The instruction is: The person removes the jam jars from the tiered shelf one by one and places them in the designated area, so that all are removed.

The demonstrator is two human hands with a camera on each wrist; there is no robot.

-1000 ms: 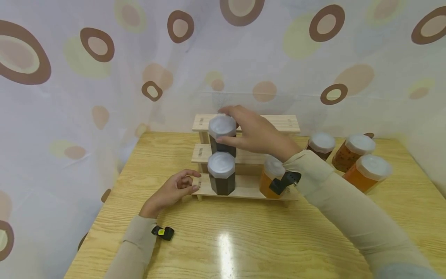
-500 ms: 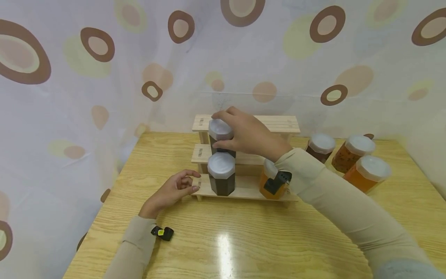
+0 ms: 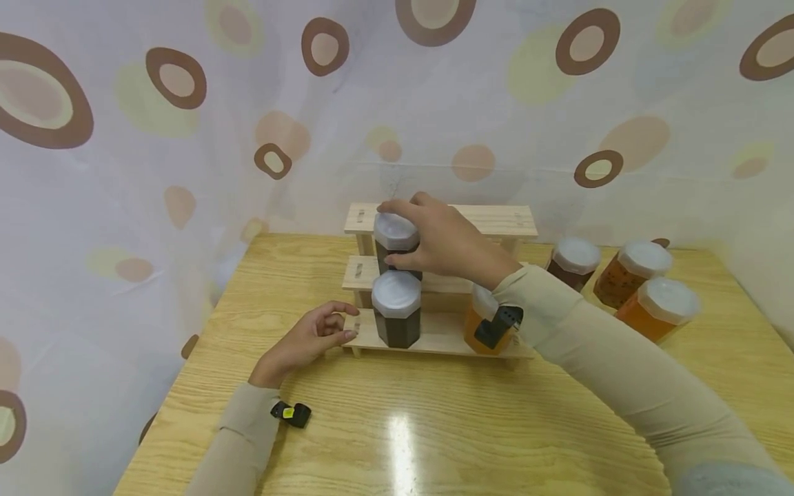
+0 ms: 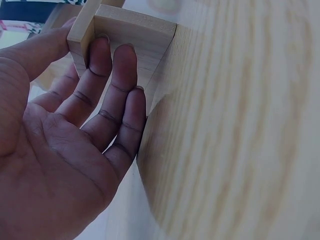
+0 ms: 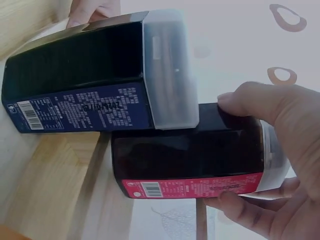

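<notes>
My right hand (image 3: pixel 446 238) grips a dark jar with a frosted lid (image 3: pixel 395 233) upright at the left of the rack's middle tier. Its pink label (image 5: pixel 195 187) faces the right wrist view, with thumb and fingers on either side near the lid. In front, on the bottom tier, stands another dark jar (image 3: pixel 397 313), which bears a blue label (image 5: pixel 85 109). My left hand (image 3: pixel 307 339) holds the left end of the wooden rack (image 3: pixel 496 220), its fingers (image 4: pixel 122 70) curled about the leg and board end.
An amber jar (image 3: pixel 473 329) stands at the bottom tier's right, partly hidden by the right wrist camera (image 3: pixel 498 327). On the table (image 3: pixel 347 427), right of the rack, are a dark jar (image 3: pixel 573 260), a speckled jar (image 3: pixel 629 272) and an orange jar (image 3: pixel 657 310). A patterned curtain (image 3: pixel 372 103) hangs behind.
My right hand and its jar have shifted slightly left and down toward the middle tier, then stay nearly still. The left hand keeps its place on the rack.
</notes>
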